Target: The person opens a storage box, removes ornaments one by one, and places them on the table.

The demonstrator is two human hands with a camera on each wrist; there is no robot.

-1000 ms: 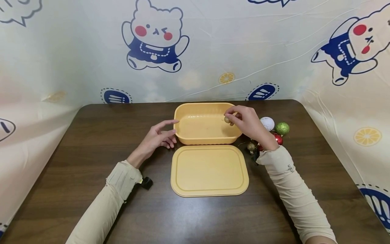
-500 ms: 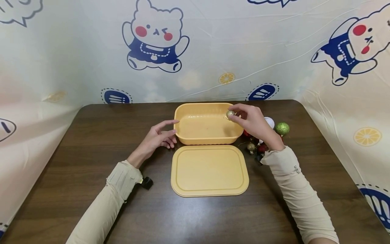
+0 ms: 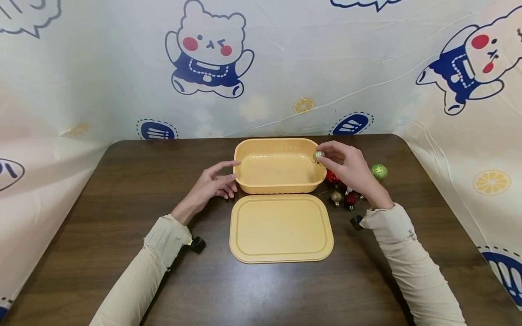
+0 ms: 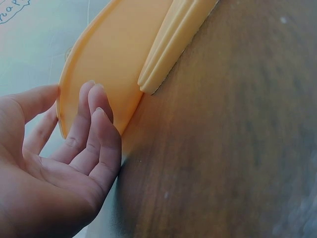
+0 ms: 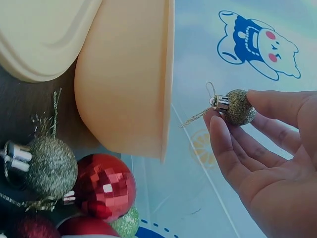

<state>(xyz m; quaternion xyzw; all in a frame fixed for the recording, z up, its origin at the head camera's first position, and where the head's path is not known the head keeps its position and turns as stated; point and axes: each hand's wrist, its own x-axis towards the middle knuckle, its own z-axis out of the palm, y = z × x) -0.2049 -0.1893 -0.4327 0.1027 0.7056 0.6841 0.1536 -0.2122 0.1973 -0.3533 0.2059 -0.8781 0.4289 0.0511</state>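
My right hand [image 3: 350,170] pinches a small gold glitter Christmas bauble [image 5: 239,107] between thumb and fingers. Its silver cap and string loop show in the right wrist view. In the head view this bauble overlaps the right end of a deep yellow plastic box [image 3: 277,187]. At the box's left end is my left hand [image 3: 210,183], its thumb and index fingertips right at the rim. The other fingers, loosely bent, lie along the outer wall in the left wrist view. The yellow lid [image 3: 281,228] lies flat in front of the box.
Right of the box lie several baubles: a shiny red faceted one [image 5: 106,187], a gold glitter one [image 3: 336,197], a dark red one [image 3: 349,201] and a green glitter one [image 3: 379,172]. A patterned cloth [image 3: 277,68] hangs behind the brown table [image 3: 163,158].
My right hand has moved to the right with the gold bauble, from over the box's inside to its right end. More baubles show below it. The left hand has stayed at the rim.
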